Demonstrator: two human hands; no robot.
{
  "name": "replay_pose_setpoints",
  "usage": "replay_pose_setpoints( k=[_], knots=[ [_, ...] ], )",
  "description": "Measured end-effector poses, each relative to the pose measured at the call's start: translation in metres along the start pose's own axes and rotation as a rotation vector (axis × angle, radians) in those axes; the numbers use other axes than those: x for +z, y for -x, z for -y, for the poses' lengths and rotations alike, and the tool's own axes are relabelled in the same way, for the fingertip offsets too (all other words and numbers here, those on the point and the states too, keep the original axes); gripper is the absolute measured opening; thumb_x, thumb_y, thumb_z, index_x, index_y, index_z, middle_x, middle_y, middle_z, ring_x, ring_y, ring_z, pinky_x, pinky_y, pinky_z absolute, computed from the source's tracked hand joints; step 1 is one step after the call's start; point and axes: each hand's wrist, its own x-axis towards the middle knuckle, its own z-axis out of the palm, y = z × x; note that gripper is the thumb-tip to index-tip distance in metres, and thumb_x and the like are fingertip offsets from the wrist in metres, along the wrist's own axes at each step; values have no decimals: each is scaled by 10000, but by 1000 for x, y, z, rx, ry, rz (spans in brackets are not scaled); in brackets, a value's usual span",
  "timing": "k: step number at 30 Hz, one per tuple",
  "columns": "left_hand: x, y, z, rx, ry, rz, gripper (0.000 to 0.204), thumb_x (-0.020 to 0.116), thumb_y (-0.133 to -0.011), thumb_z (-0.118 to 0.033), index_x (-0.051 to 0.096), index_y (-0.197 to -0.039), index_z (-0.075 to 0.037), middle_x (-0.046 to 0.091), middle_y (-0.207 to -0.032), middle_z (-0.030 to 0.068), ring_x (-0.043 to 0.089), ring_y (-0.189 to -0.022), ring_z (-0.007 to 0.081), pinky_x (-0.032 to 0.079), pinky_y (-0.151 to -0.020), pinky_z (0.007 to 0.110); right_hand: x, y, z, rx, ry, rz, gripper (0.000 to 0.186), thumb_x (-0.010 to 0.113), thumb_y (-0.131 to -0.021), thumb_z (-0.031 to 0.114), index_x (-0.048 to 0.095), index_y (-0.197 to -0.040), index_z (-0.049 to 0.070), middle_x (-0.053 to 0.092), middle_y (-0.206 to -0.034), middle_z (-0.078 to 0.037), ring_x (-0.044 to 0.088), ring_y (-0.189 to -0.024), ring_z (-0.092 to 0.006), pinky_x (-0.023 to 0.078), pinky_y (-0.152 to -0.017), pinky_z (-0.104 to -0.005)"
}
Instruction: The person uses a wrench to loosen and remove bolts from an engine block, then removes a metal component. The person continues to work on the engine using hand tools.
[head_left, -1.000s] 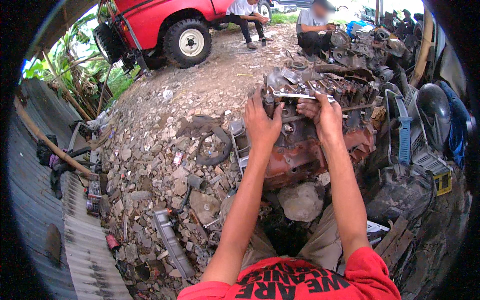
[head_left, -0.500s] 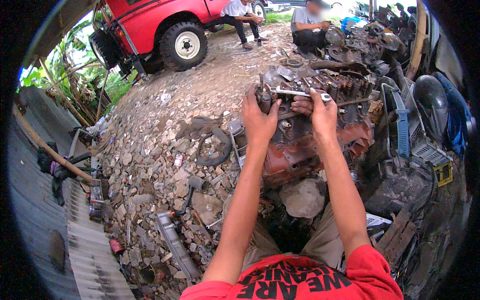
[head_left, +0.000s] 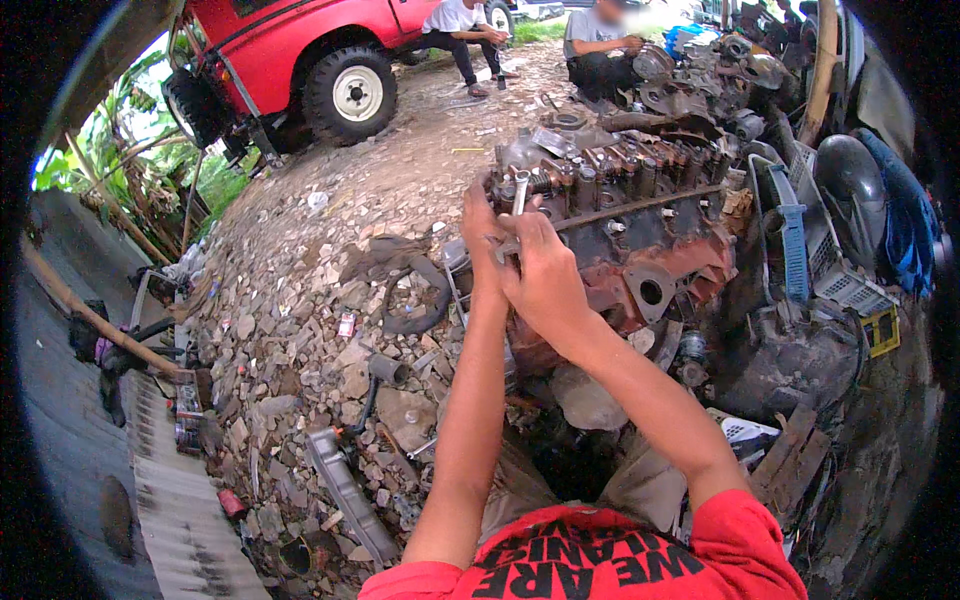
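Note:
A rusty engine block point(head_left: 615, 265) with a row of valve gear point(head_left: 625, 170) along its top stands in front of me. My right hand point(head_left: 540, 270) is closed round a steel combination wrench point(head_left: 520, 195), over the block's left end. The ring end points up toward the valve gear, and the jaw end shows below my fingers. My left hand point(head_left: 481, 222) rests along the same end of the block, fingers stretched upward. Its thumb is hidden behind my right hand, which crosses close in front of it.
Stony ground holds a black hose point(head_left: 418, 298), a long metal cover point(head_left: 350, 495) and a stone point(head_left: 592, 395) below the block. At right are a blue-and-white crate point(head_left: 793, 250) and a dark tank point(head_left: 800, 350). Two people sit beyond, near a red vehicle point(head_left: 290, 45).
The wrench has turned from lying level to standing upright. My right hand has moved left and down, close to my left hand. My left hand's spread fingers have drawn in toward the block's end.

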Motion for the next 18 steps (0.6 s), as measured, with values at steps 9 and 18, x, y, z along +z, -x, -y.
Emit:
replay_pose_setpoints(
  k=[9,18],
  knots=[
    [-7,0,-17,-67,-78,38,715,877,-712,-274,536,-1279,-3,666,-1132,206,650,-1045,388,497,-920,469,-37,-9,14,-167,-205,-336,87,672,-911,48,615,-963,9,638,-861,-80,610,-793,-181,502,-703,-330],
    [-7,-8,-22,-153,-291,159,794,826,-660,-307,510,-1303,34,587,-1232,245,539,-1189,419,404,-1027,506,-71,49,-32,480,-481,-510,158,612,-1010,199,570,-909,84,515,-685,57,449,-574,-32,353,-492,-208]
  ],
)
